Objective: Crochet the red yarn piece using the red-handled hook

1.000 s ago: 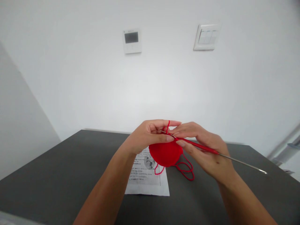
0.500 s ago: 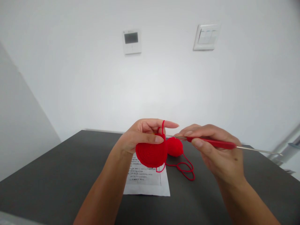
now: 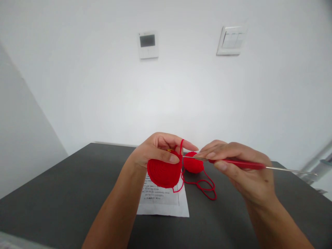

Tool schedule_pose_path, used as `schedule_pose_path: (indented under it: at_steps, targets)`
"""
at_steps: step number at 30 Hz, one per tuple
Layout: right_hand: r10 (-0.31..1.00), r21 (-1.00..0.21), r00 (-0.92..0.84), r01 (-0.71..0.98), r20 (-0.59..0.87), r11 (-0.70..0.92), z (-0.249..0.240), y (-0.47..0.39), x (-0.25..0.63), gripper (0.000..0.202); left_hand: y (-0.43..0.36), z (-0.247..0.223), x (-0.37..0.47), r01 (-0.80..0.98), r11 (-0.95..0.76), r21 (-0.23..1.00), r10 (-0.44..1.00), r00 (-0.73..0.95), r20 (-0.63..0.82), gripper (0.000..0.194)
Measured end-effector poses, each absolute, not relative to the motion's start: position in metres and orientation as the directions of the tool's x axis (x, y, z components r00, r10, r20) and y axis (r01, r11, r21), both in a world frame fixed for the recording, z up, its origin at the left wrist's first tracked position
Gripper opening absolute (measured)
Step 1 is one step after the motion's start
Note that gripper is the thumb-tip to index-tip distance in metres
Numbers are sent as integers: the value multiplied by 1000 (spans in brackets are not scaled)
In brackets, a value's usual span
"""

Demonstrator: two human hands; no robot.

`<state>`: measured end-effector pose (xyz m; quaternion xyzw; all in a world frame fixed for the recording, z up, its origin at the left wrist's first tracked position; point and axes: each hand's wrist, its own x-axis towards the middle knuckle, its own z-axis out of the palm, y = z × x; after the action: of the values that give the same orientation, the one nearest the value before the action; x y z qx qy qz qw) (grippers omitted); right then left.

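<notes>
A round red crochet piece [image 3: 164, 173] is pinched by its upper edge between the thumb and fingers of my left hand [image 3: 158, 150]. Red yarn loops over that hand's outstretched index finger. A small yellow thing, perhaps a stitch marker [image 3: 169, 150], shows at the piece's top edge. My right hand [image 3: 241, 166] grips a crochet hook [image 3: 241, 163] by its red handle. The hook's metal shaft points left and meets the piece's right edge, where its tip is hidden. A ball of red yarn [image 3: 193, 164] sits on the table behind, between my hands.
A printed sheet of paper [image 3: 166, 209] lies on the dark table [image 3: 77, 193] under the crochet piece. Loose yarn [image 3: 207, 189] curls beside it. On the white wall are a thermostat panel [image 3: 148, 45] and a light switch [image 3: 231, 40].
My left index finger has tipped downward, with the yarn loop on it lower. My right hand and the hook have shifted slightly right and down. The crochet piece is a little lower left.
</notes>
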<state>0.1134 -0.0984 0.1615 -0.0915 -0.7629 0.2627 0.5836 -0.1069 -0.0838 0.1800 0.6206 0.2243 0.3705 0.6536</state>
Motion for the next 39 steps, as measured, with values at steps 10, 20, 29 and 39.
schedule_pose_path:
  at_steps: [10,20,29,39]
  targets:
    - [432,-488,-284,-171,856,856,160,-100,109,14,-85,182,-112,-215,-72,974,736,647,197,43]
    - [475,-522,-238,-213,847,826,159,-99,110,9,-87,185,-107,-108,-208,972,794,561,233,21]
    - [246,-233,-287,81,926,969,161,-96,108,25,-93,189,-95,-121,-207,971,840,487,240,23]
    - [331,-323,-334,82,883,943,163,-96,108,24,-101,191,-88,2,-272,962,878,410,247,53]
